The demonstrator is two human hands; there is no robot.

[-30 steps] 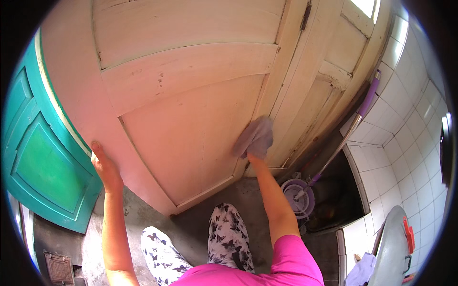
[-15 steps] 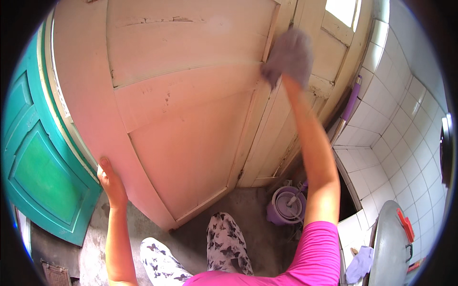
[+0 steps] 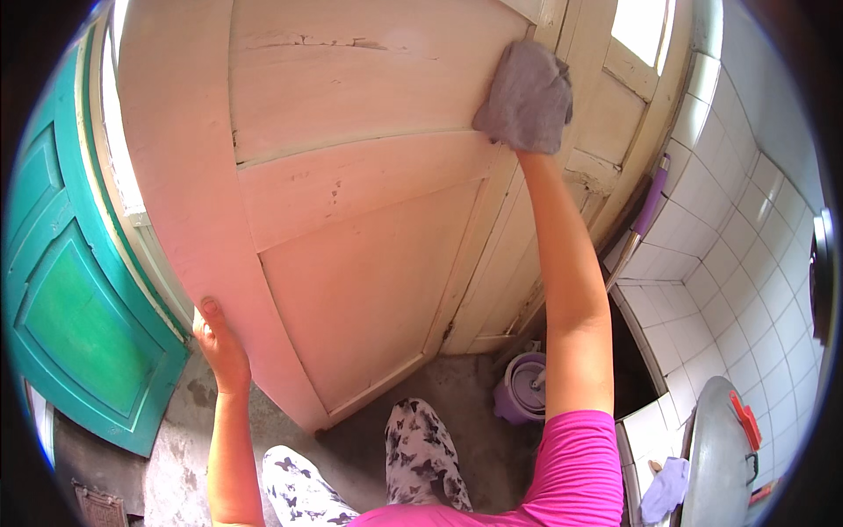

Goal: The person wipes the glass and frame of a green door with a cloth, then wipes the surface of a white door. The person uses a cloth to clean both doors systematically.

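A cream-painted panelled door (image 3: 369,255) stands ajar before me, with cracks and dark specks in its paint. My left hand (image 3: 219,344) grips its free edge at the lower left, thumb on the near face and fingers behind. Up near the hinge side, a grey cloth (image 3: 529,97) covers my right hand (image 3: 532,140) and presses against the door. The fingers of that hand are hidden under the cloth.
A green door (image 3: 88,325) is at the left. Beneath my right arm stands a purple mop bucket (image 3: 522,391); a purple-handled mop (image 3: 651,198) leans on white tiles (image 3: 694,228). A large metal lid (image 3: 718,448) and a lilac cloth (image 3: 665,489) lie at lower right.
The cloth in my right hand has shifted slightly on the door's upper hinge side. The door's free edge and my left hand have moved a little to the right.
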